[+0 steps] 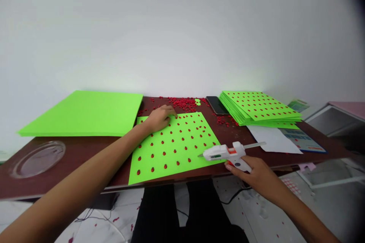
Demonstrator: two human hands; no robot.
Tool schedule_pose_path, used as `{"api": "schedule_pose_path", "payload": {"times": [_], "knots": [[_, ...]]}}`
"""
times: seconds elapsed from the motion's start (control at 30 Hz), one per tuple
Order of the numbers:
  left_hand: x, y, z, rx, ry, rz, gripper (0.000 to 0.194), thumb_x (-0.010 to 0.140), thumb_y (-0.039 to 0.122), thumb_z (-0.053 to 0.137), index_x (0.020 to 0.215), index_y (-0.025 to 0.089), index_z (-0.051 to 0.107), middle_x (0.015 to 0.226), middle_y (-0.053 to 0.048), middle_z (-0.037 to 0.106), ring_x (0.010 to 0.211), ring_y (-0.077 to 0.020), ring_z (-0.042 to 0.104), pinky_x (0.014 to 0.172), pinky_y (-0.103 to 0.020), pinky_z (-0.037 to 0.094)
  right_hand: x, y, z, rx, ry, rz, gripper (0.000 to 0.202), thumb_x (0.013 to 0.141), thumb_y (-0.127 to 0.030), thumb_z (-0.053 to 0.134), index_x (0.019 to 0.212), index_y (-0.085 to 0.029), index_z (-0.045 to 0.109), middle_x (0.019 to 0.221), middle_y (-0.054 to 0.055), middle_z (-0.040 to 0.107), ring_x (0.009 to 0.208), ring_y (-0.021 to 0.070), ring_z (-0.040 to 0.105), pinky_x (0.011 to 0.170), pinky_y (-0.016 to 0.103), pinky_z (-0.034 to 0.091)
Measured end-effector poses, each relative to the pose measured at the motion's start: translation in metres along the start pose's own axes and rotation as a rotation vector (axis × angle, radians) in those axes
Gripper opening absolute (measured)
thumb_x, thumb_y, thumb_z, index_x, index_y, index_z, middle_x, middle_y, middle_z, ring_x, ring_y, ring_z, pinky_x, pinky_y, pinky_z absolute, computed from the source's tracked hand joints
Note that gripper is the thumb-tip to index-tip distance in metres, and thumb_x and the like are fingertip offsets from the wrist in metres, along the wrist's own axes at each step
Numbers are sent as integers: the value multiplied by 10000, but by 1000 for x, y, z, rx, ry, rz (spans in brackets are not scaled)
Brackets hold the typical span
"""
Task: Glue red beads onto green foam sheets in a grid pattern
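A bright green sheet (168,153) lies on the table, dotted with rows of small red ladybug-like pieces (165,166). At its far edge my left hand (159,118) bends down with fingers drawn together; whatever is at the fingertips is hidden. My right hand (251,174) grips a white and orange glue gun (225,153) by its handle. The gun's nozzle points left, over the sheet's near right part, and a clear glue stick (255,144) sticks out of its back. Beyond the sheet, loose red pieces (184,103) are heaped near the wall.
Plain green sheets (82,115) are stacked at the left, dotted ones (258,106) at the right. A phone (216,105) lies beside the right stack. White paper (273,139) rests nearer me. A clear round lid (38,159) sits near the dark table's (94,144) left end.
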State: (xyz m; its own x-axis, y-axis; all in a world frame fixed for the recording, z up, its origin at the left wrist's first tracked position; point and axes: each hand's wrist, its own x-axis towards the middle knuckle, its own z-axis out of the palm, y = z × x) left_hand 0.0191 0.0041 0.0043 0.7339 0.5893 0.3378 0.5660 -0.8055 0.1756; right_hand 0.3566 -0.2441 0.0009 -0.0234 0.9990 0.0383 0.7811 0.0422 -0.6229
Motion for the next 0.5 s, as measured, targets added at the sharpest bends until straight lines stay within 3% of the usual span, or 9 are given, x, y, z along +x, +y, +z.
{"api": "schedule_pose_path", "payload": {"times": [0.27,0.5], "knots": [[0,0,-1,-5,-2,1,503,742,7,460,1112,213,733,1195,-73,704,1141,-271,632,975,-430,530,-6,30,-17,72,-22,58,414,913,-570,670,1086,-223,816,1105,90,819,1032,329,749,913,394,564],[1,-3,-1,3,0,6,499,752,8,462,1118,222,725,1223,-67,700,1161,-262,629,993,-426,526,-7,35,-18,-45,18,33,409,919,-578,648,787,-199,726,714,30,718,675,231,649,617,303,475]]}}
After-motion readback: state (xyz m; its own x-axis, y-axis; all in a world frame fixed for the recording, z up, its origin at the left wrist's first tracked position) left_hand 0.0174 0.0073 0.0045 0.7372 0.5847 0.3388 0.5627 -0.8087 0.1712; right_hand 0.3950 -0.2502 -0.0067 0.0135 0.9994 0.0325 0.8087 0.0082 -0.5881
